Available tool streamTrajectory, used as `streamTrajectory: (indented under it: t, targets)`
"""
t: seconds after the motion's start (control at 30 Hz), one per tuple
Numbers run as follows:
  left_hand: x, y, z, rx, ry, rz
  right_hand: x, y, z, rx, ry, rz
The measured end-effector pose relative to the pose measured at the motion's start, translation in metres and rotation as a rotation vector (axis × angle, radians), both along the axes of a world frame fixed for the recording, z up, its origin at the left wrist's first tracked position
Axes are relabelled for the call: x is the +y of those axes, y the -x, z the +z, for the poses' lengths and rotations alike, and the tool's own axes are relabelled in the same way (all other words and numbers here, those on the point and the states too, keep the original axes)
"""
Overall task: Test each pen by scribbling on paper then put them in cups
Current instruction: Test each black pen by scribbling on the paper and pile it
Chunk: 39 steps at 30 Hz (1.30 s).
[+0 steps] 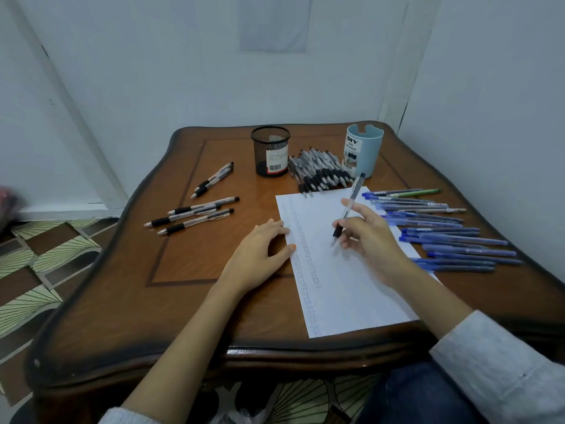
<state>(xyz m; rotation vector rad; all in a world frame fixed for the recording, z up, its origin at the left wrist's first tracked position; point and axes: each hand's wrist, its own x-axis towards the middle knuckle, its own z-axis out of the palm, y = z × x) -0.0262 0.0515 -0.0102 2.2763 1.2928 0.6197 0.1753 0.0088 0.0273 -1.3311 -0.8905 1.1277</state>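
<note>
Head view: scribble rows on paper (345, 289) faint & blurred, can't read. Pen (352, 200) is in right hand (371, 237), pinched low on its black grip btw thumb & fingers. Tip is down at mid-sheet, touching or just above, can't tell which. Long axis tilts up & away, clicker end toward blue cup (363, 149). Left hand (260, 255) lies flat, fingers straight, on paper's left edge & table (183, 270). Mesh cup (270, 151) & blue cup stand upright at back, black pens (321, 172) piled btw them. Cup insides are dark/hidden, contents unclear. Blue pens (443, 231) lie right of paper
</note>
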Motion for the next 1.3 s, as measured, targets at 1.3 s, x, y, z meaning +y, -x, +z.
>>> streamTrajectory:
  t: [1.3]
  targets:
    - [0.007,0.004,-0.008,-0.105,-0.039,0.016,0.177,0.072,-0.006,-0.928,-0.409,0.612]
